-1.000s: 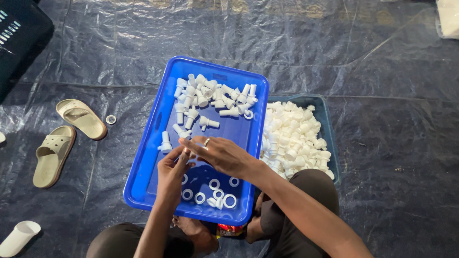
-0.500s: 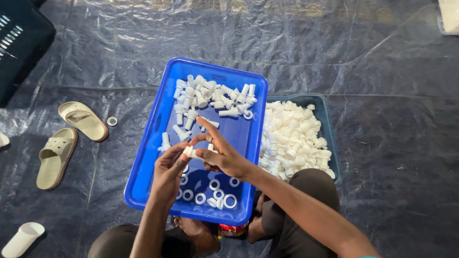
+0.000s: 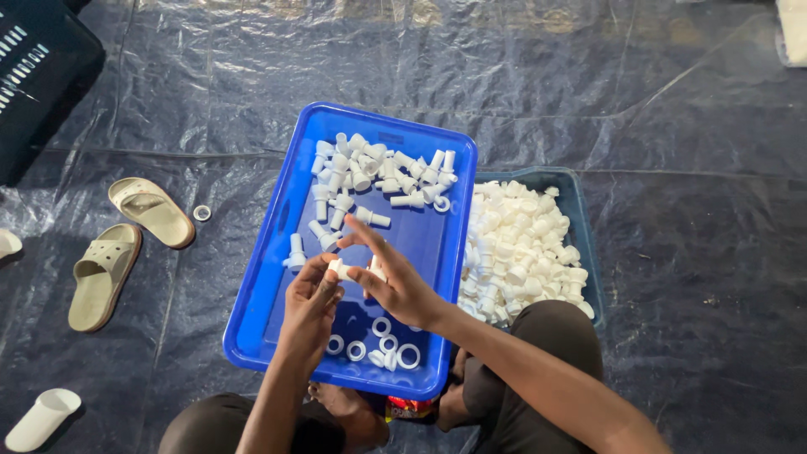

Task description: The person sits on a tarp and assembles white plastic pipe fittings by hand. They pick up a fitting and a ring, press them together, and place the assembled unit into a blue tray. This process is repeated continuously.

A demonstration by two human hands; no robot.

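Note:
My left hand (image 3: 308,308) and my right hand (image 3: 393,282) meet over the middle of a blue plastic tray (image 3: 261,311) on my lap. Between their fingertips they pinch a small white plastic fitting (image 3: 340,269). Several loose white tube-shaped fittings (image 3: 370,172) lie at the tray's far end. Several white rings (image 3: 382,345) lie at its near end, just under my hands.
A second bin heaped with white plastic pieces (image 3: 519,248) sits to the right of the tray. Two beige sandals (image 3: 126,240) and a loose white ring (image 3: 202,213) lie on the dark tarp to the left. A dark crate (image 3: 34,76) stands at the far left, and a white cup (image 3: 42,418) lies near left.
Both hands have stayed over the tray's middle, working the small white fitting between the fingers; the right hand's fingers have spread a little. The view has shifted slightly.

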